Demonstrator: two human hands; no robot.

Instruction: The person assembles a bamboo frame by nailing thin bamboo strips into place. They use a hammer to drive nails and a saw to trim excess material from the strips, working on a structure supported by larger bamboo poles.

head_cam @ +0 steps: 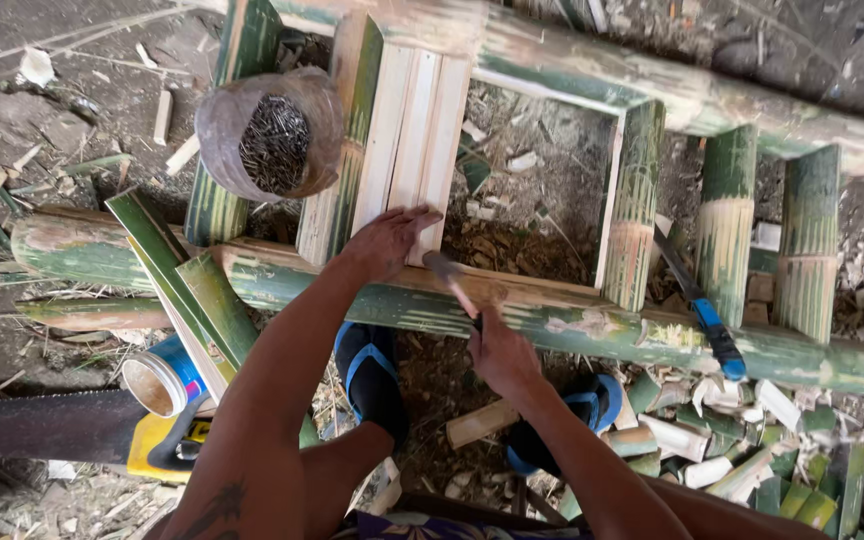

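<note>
My left hand [388, 240] presses flat on the near ends of pale split bamboo slats [414, 130] laid across a bamboo frame. My right hand [500, 355] grips the handle of a hammer [448, 274], whose head sits just right of my left fingers, above the near green bamboo pole [592, 325]. The far bamboo pole [652, 85] carries the slats' other ends. Green half-round bamboo crosspieces [634, 205] span the two poles.
A plastic bag of nails [274, 135] rests on the frame at left. A blue-handled knife [702, 310] lies on the near pole at right. A handsaw [72, 428] and a blue can [162, 375] lie at lower left. Bamboo offcuts [752, 450] litter the dirt around my blue sandals [370, 375].
</note>
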